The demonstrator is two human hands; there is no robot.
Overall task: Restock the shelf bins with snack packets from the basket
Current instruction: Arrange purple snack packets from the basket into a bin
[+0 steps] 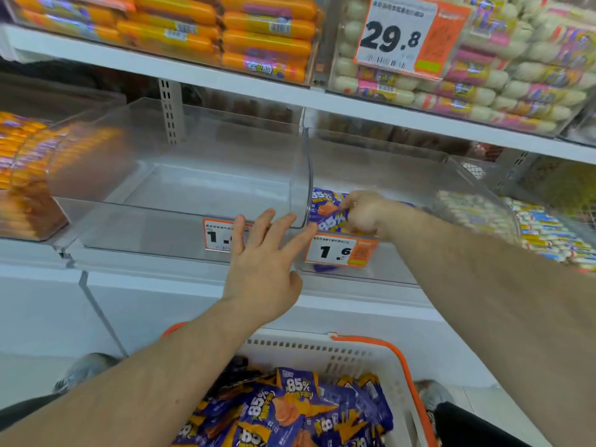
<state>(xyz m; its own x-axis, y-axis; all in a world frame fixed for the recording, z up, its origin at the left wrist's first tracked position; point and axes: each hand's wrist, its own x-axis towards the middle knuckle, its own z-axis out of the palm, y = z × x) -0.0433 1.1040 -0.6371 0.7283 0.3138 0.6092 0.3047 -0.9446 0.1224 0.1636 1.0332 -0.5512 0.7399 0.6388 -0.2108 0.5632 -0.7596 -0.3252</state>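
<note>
A white basket (338,353) with orange handles sits low in front of me, holding several purple and orange snack packets (290,411) marked 85%. My right hand (362,214) reaches into the right clear shelf bin (387,175) and grips purple snack packets (325,208) at its front left corner. My left hand (264,256) is spread with straight fingers in front of the left clear bin (180,188), its fingertips near the bin's front right corner. The left bin has nothing in it.
Orange price tags reading 1.6 (342,251) hang on the bin fronts. Orange sausage packs (25,162) fill the bin at far left, white and yellow packs (548,233) the one at far right. The upper shelf (225,79) holds more sausages and a 29.8 sign (400,33).
</note>
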